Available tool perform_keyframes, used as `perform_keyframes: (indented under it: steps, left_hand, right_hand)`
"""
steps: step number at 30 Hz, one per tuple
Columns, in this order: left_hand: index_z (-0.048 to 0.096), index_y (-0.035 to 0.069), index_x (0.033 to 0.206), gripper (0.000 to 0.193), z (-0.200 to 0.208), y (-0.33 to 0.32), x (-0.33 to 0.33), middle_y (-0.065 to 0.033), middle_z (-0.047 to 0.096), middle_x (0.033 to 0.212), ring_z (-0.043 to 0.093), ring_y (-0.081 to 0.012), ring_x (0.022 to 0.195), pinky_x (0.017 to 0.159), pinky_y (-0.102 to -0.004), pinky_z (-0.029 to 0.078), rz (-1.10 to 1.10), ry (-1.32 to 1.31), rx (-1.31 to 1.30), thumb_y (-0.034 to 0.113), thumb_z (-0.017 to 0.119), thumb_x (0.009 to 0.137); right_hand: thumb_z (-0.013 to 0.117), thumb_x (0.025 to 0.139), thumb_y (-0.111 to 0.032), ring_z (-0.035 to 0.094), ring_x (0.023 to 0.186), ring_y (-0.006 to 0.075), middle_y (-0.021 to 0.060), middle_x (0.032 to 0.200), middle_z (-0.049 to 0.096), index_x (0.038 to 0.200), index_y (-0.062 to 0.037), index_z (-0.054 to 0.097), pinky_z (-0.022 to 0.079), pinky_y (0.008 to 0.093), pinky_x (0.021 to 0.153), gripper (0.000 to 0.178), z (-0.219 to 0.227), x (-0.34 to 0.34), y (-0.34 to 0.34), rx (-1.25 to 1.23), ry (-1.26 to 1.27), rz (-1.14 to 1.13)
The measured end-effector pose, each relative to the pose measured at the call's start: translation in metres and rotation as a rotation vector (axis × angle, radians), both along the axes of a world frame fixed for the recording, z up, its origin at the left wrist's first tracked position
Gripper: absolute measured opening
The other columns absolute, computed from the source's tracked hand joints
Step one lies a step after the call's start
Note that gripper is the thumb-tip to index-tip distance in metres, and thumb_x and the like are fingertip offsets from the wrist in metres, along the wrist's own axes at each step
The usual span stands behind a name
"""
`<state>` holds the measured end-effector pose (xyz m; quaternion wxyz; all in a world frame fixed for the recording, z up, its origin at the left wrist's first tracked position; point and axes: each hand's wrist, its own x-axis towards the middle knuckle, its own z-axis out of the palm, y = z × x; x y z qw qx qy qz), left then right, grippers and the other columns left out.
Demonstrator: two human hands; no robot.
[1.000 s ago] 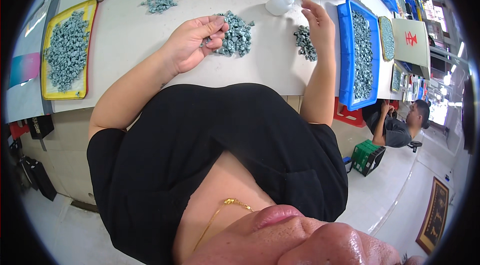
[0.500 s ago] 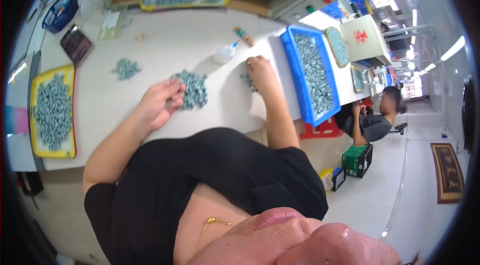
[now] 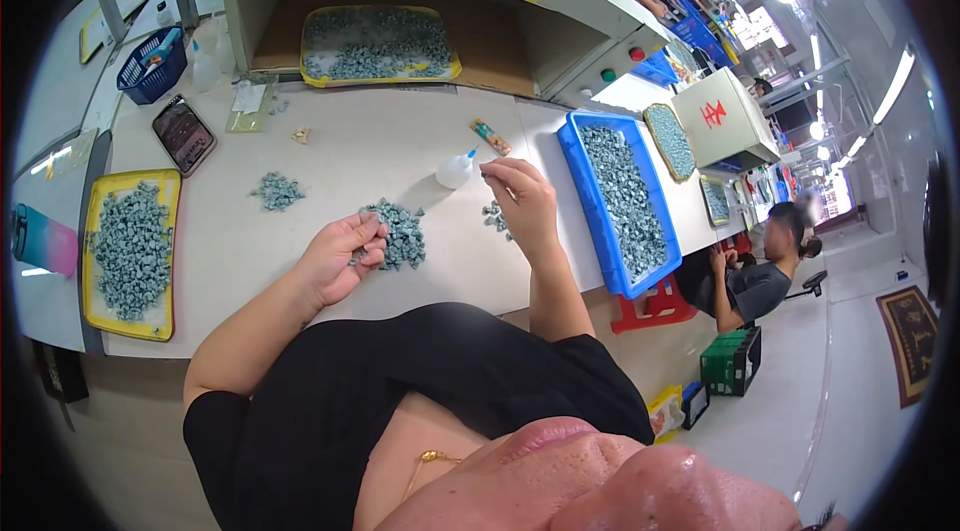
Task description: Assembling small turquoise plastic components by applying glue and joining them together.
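White worktable [image 3: 340, 156] bears three grey-piece piles; left hand [image 3: 335, 261] fingers pinch pieces [image 3: 395, 234]; right hand [image 3: 520, 201] clenched.

**Grey-green parts at the hands**

Central pile of small grey-green parts [image 3: 398, 234]: a loose, low heap of blocky pieces on the pale counter [image 3: 350, 156]. Its left edge touches the fingertips of the left hand [image 3: 338, 259], which curl onto it.

Smaller cluster of parts [image 3: 494, 218]: the same kind of pieces, fewer, lying to the right of the pile, just under the right hand [image 3: 522, 197], partly hidden by it.
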<state>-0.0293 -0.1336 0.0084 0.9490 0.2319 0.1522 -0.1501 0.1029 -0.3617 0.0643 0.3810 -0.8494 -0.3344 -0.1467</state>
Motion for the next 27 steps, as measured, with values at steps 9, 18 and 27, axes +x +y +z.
perform_keyframes:
  steps: [9,18,27]
  left_hand:
    - [0.048,0.0,0.096,0.011,0.004,0.0,-0.001,-0.0051,0.051,0.086,0.038,-0.0079,0.064,0.053,-0.0195,0.034,-0.024,-0.051,-0.005,0.012,0.049,0.095]
    - [0.049,0.0,0.099,0.012,0.007,0.002,-0.003,-0.0044,0.051,0.088,0.039,-0.0077,0.065,0.054,-0.0192,0.034,-0.036,-0.103,-0.018,0.012,0.049,0.095]
    - [0.049,0.0,0.098,0.014,0.002,0.004,-0.008,-0.0044,0.051,0.088,0.04,-0.0078,0.067,0.053,-0.0189,0.034,-0.031,-0.08,-0.009,0.014,0.049,0.096]
  right_hand:
    - [0.058,0.084,0.008,0.063,0.086,0.0134,0.0081,0.093,0.064,0.104,0.0048,0.059,0.052,0.0246,0.077,0.02,-0.021,-0.024,0.033,0.281,0.722,0.348]
    - [0.057,0.088,0.001,0.061,0.077,0.0121,0.0081,0.09,0.064,0.104,0.0026,0.061,0.051,0.0243,0.071,0.016,-0.023,-0.03,0.053,0.292,0.652,0.43]
    - [0.063,0.084,-0.003,0.06,0.063,0.0118,0.0071,0.074,0.065,0.096,0.0002,0.067,0.049,0.0247,0.059,0.013,-0.017,-0.034,0.054,0.1,0.282,0.354]
